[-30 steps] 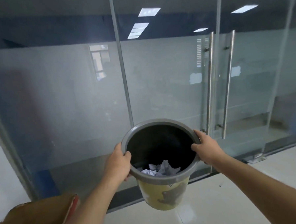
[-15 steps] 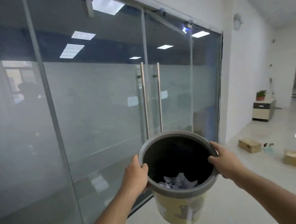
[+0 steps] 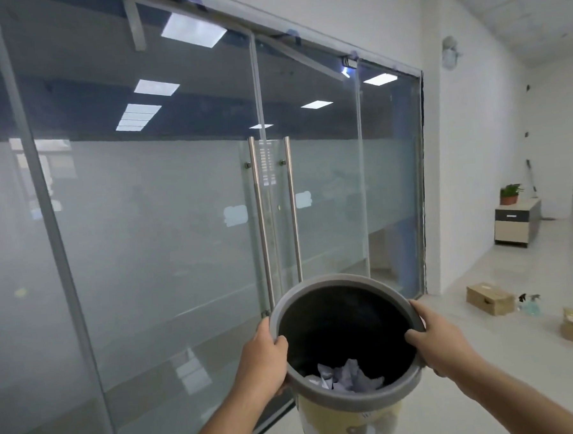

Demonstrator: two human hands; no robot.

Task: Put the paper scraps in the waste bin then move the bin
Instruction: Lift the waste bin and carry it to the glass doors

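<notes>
I hold the waste bin (image 3: 340, 282) up in the air in front of me; it has a grey rim, a black inside and a yellow printed outside. Crumpled white paper scraps (image 3: 346, 376) lie at its bottom. My left hand (image 3: 262, 357) grips the rim on the left side, thumb over the edge. My right hand (image 3: 437, 338) grips the rim on the right side the same way. The bin's base is cut off by the frame's lower edge.
A frosted glass wall with double doors and two steel pull handles (image 3: 262, 224) stands close ahead. To the right the tiled floor opens out, with two cardboard boxes (image 3: 490, 297), a spray bottle (image 3: 530, 305) and a low cabinet (image 3: 516, 221) bearing a potted plant.
My view has swung to the right along the glass wall, bringing the hallway and boxes into sight. Both hands keep the same grip on the bin, which stays lifted.
</notes>
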